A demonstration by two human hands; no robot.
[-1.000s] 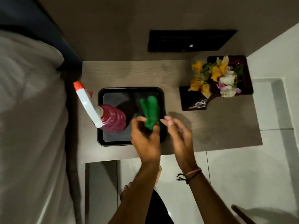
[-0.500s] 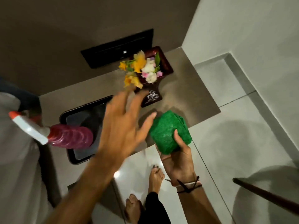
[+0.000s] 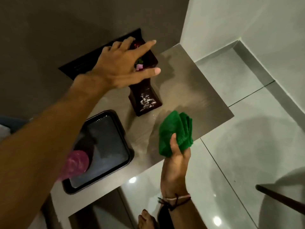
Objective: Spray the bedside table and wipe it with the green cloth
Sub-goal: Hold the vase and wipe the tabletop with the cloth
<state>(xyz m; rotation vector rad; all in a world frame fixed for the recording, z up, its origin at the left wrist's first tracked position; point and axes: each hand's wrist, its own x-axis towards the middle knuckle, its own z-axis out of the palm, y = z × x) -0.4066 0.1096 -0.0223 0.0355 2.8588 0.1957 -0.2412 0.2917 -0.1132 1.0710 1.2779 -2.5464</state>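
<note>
My right hand (image 3: 177,160) grips the folded green cloth (image 3: 175,132) just above the front edge of the grey bedside table (image 3: 194,90). My left hand (image 3: 125,66) reaches across with fingers spread, right over the top of the dark red flower vase (image 3: 145,100) and covering most of its flowers. I cannot tell whether it touches them. The pink spray bottle (image 3: 76,162) stands in the black tray (image 3: 122,138) at the table's left, largely hidden behind my left forearm.
A black panel (image 3: 79,66) is set in the wall behind the table. White floor tiles (image 3: 239,154) lie to the right and front. My bare foot (image 3: 146,220) stands below the table edge. A dark bar (image 3: 280,197) crosses the lower right corner.
The cloth passed from my left hand to my right. My left hand then moved up and away, from the tray to over the vase's flowers. The view swung right.
</note>
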